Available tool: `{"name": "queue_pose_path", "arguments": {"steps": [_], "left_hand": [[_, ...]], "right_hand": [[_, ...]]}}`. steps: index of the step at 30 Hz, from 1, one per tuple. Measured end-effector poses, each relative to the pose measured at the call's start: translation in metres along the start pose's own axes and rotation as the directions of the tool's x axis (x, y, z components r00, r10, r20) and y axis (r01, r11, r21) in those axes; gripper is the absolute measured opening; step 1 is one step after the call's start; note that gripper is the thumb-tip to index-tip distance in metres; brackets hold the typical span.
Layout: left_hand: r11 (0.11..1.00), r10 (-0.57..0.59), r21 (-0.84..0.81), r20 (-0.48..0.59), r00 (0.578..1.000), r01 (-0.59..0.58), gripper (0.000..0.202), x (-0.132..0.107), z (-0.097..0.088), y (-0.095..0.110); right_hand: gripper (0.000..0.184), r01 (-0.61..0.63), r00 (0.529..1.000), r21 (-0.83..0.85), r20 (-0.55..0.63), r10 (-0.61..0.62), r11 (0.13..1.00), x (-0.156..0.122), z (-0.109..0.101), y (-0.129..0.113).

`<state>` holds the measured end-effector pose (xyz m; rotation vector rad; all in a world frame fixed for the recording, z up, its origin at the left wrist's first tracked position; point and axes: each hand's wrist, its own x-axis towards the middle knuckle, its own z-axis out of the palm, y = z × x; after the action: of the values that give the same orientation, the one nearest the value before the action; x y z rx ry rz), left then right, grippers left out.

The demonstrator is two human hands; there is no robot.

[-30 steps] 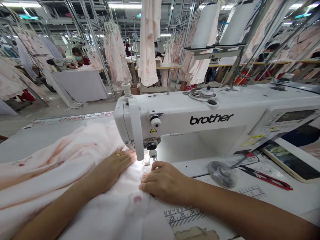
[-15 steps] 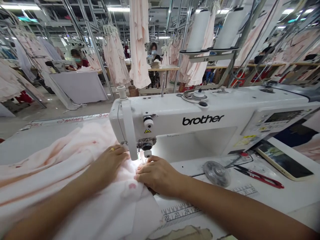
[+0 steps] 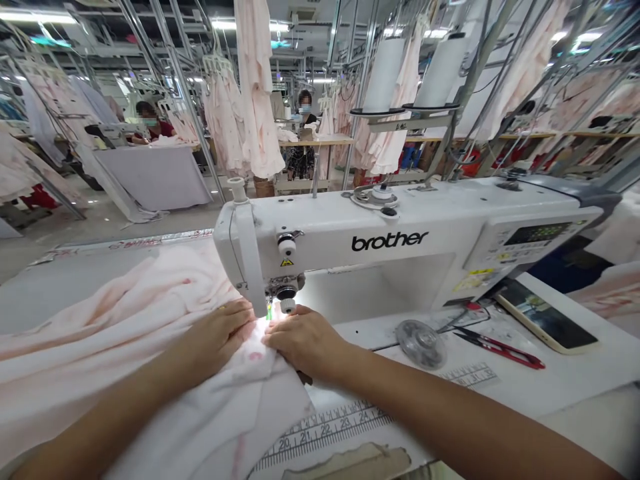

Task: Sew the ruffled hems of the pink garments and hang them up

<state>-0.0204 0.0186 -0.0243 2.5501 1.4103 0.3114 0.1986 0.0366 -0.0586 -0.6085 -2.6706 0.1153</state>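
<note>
Hands flat and open on the cloth, neither one pinching or gripping: left hand [image 3: 217,337] just left of the presser foot [image 3: 287,305], fingers together and pointing toward the needle; right hand [image 3: 305,341] just in front of the foot, fingertips close to it; both forearms angled in from the sides and nearly meeting at the lit needle area. Under them, a pale pink printed garment [image 3: 115,333] in soft folds, running toward the foot, most of its length bunched across the counter [image 3: 65,293] to the left and toward the body. Any finished seam hidden by palms and folds, so progress along it impossible to judge; plenty of cloth apparently yet to pass the needle. Beside the right forearm, a printed measuring scale [image 3: 325,430] on the counter; further right, a clear round disc [image 3: 421,344], red-handled thread snips [image 3: 500,350] and a phone [image 3: 547,319]. Beyond, the white Brother sewing machine [image 3: 380,243], a thread cone [image 3: 384,75] on its stand, pink garments [image 3: 255,87] hanging from racks, and a masked co-worker [image 3: 305,110] at a distant table.
</note>
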Motion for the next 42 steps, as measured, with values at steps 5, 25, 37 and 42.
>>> {"name": "queue_pose_path", "arguments": {"steps": [5, 25, 37, 42], "left_hand": [[0.998, -0.06, -0.021, -0.112, 0.992, 0.058, 0.033, -0.026, 0.002, 0.03], [0.943, -0.161, -0.287, 0.043, 0.986, 0.166, 0.042, -0.032, -0.026, 0.013], [0.951, -0.257, -0.228, -0.208, 0.944, 0.209, 0.038, -0.017, 0.024, 0.04], [0.975, -0.206, -0.114, -0.153, 0.966, 0.19, 0.036, -0.016, 0.024, 0.028]], "right_hand": [[0.016, -0.05, 0.99, 0.146, -0.123, 0.068, 0.988, -0.006, -0.003, -0.001], [0.018, 0.267, 0.962, -0.262, 0.127, -0.242, 0.927, 0.005, -0.015, 0.005], [0.019, 0.271, 0.956, 0.062, 0.104, -0.276, 0.961, -0.017, -0.032, 0.011], [0.017, 0.27, 0.948, 0.141, 0.135, -0.289, 0.953, -0.017, -0.036, 0.011]]}}
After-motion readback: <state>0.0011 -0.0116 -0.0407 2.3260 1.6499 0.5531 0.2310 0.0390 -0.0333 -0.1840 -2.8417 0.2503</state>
